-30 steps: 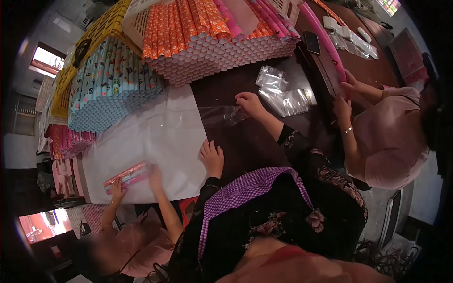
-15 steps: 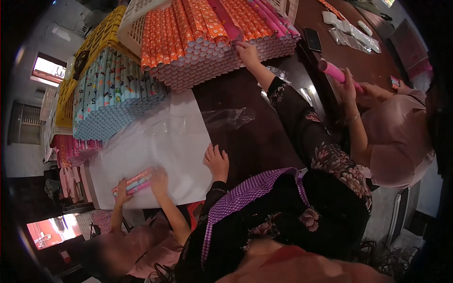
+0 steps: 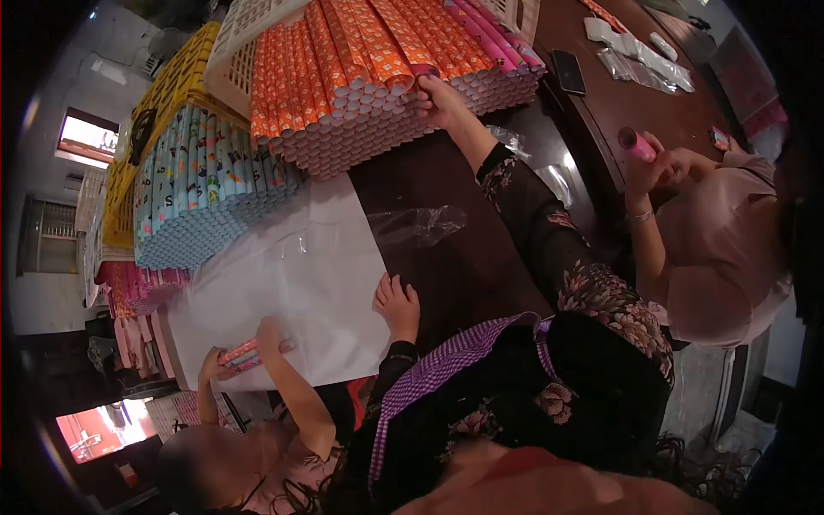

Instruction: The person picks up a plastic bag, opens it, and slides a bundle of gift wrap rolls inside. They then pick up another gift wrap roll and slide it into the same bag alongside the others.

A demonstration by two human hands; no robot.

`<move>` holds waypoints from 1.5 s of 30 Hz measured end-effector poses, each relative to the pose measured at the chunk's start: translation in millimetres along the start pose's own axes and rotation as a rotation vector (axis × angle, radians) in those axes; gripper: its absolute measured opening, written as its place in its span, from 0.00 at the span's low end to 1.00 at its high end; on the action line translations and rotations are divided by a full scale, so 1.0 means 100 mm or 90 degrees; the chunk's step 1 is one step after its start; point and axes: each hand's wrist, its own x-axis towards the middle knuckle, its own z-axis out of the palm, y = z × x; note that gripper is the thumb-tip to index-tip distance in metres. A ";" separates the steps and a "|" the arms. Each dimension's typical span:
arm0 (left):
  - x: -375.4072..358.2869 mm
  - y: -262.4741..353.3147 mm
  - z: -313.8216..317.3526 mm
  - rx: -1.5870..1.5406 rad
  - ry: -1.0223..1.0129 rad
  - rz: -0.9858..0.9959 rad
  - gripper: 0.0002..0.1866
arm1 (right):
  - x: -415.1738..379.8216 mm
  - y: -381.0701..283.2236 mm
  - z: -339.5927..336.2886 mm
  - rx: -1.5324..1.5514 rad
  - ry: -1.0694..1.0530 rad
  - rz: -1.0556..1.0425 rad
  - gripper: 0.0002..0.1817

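Observation:
My right hand (image 3: 441, 103) is raised to the front of a big stack of wrapping paper rolls (image 3: 343, 137). Its fingers are closed at the end of an orange patterned roll (image 3: 396, 43) on the top layer; the exact grip is partly hidden. Lower down, my left hand (image 3: 398, 307) lies with fingers spread at the edge of a white sheet (image 3: 335, 275) on the dark table (image 3: 455, 266). It holds nothing. A clear plastic wrapper (image 3: 421, 225) lies between my two hands.
Light blue rolls (image 3: 202, 197) fill a yellow crate (image 3: 120, 189) at left. One co-worker holds several patterned rolls (image 3: 249, 354) at lower left; another holds a pink roll (image 3: 637, 144) at right. A phone (image 3: 568, 71) and plastic sleeves (image 3: 639, 64) lie on the far table.
My right hand has shifted slightly left along the stack's front, its fingers now curled. My left hand stays resting. The right co-worker's pink roll has turned end-on; the left co-worker's rolls have shifted.

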 end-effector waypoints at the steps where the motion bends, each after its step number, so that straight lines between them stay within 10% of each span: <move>1: 0.00 0.00 0.00 -0.001 -0.001 -0.002 0.19 | -0.01 -0.05 0.02 0.011 0.032 -0.028 0.04; 31: -0.01 -0.01 0.00 -0.002 -0.005 -0.013 0.20 | 0.03 -1.00 0.02 -0.032 0.434 -0.302 0.06; 45: 0.05 0.01 -0.12 -0.020 -0.032 -0.029 0.19 | -1.83 -1.00 -1.05 -0.052 0.313 -0.499 0.03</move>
